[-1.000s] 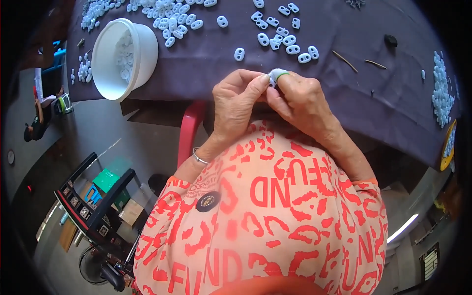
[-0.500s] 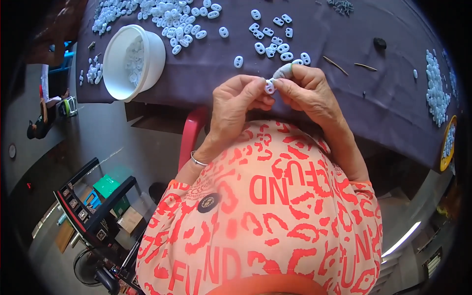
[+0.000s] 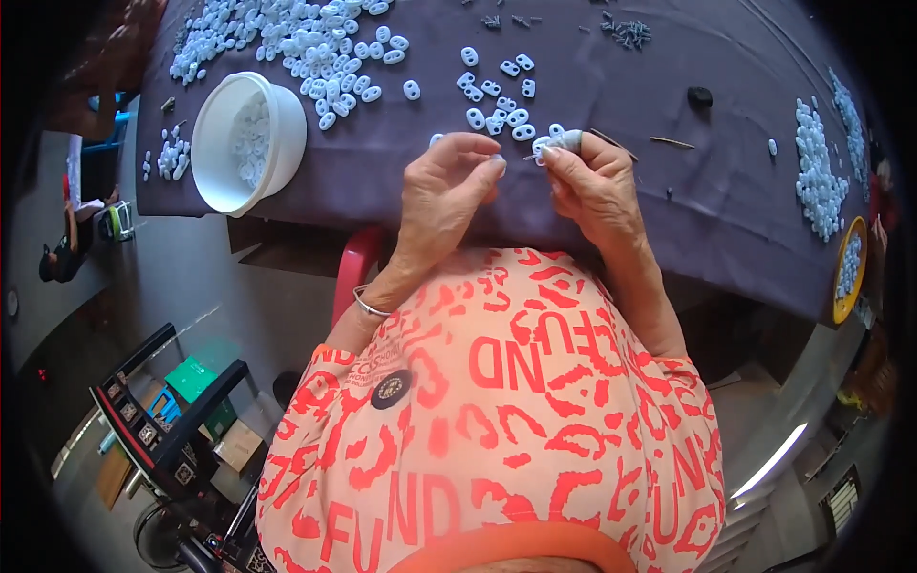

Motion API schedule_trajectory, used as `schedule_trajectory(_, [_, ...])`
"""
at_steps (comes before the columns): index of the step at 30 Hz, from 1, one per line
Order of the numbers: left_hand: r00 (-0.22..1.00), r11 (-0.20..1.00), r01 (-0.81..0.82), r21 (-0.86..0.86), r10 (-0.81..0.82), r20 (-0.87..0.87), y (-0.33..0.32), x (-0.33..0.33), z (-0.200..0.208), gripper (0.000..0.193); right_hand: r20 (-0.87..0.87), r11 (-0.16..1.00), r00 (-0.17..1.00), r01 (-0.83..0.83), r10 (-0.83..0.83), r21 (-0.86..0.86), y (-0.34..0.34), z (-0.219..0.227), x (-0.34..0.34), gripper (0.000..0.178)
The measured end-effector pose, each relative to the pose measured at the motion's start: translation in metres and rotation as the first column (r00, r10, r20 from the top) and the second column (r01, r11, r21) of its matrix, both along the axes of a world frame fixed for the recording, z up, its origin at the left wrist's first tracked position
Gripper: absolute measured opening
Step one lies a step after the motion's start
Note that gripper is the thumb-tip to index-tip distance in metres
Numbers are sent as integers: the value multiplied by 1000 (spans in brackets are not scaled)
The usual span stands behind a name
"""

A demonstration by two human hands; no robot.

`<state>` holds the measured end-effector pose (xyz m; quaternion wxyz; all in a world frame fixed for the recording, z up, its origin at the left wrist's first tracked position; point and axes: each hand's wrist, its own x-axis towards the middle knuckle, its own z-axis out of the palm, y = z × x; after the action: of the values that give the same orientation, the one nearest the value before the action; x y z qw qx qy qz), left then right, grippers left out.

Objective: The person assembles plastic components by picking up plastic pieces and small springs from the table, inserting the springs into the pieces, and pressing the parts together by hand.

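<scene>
At the table's near edge, my left hand (image 3: 444,196) is closed, thumb and forefinger tips nearly together; what they hold, if anything, is too small to make out. A short gap to its right, my right hand (image 3: 600,186) pinches a small white two-holed oval piece (image 3: 541,159), mostly hidden by the thumb. A thin dark tip sticks out beside it. Pale wrapping (image 3: 567,141) covers the right forefinger. Just beyond the hands lie several loose white oval pieces (image 3: 475,118), each with two holes.
A white plastic tub (image 3: 293,129) with small pale pieces stands at left, below a big heap of white ovals (image 3: 315,43). Small grey screw-like bits (image 3: 630,34), a black lump (image 3: 700,96) and a thin stick (image 3: 671,142) lie right. Far right are white pieces (image 3: 820,172) and a yellow-rimmed dish (image 3: 839,310).
My hands have come apart from around the white oval piece; the left has drawn away to the left, and the piece appears at my right fingertips. The whole view has shifted slightly.
</scene>
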<state>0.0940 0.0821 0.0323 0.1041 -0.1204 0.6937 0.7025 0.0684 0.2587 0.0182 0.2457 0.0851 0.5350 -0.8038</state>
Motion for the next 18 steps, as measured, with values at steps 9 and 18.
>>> schedule_trajectory(9, [964, 987, 39, -153, -77, -253, 7, -13, -10, 12, 32, 1000, 999, -10, 10, 5, 1, 1, -5, 12])
schedule_trajectory(18, [990, 995, 75, -65, -82, -116, 10, -19, 3, 7, -97, 981, 992, -58, 77, 185, -5, 10, -5, 14])
